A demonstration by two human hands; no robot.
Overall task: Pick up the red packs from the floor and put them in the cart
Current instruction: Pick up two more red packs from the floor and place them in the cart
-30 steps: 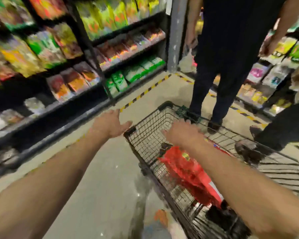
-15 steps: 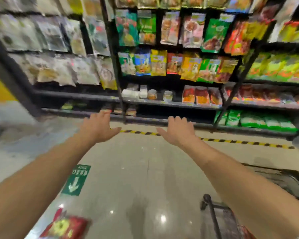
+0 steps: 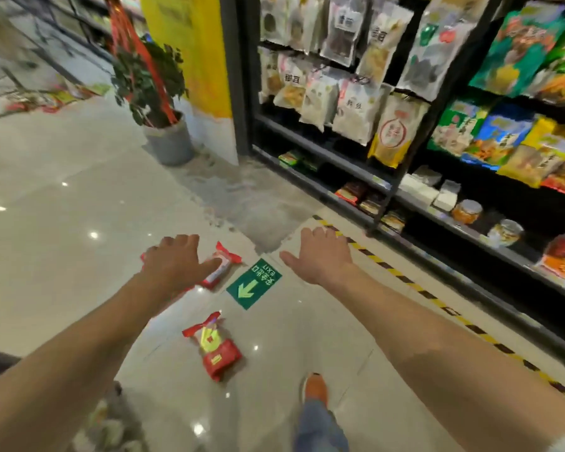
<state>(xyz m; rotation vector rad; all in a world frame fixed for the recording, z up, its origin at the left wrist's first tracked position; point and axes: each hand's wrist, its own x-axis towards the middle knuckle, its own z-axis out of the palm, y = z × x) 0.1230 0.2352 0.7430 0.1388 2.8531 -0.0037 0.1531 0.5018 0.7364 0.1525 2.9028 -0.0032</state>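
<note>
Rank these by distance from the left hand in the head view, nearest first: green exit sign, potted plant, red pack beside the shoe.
From the left hand:
1. Green exit sign, on the floor just to its right.
2. Red pack beside the shoe, lower, nearer the person.
3. Potted plant, far up by the yellow pillar.

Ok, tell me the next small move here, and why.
Probably lower the left hand onto the red pack just beyond it and close on it. Both hands are open and empty, the right hand is over bare floor, and a second red pack lies nearer the feet.
</note>
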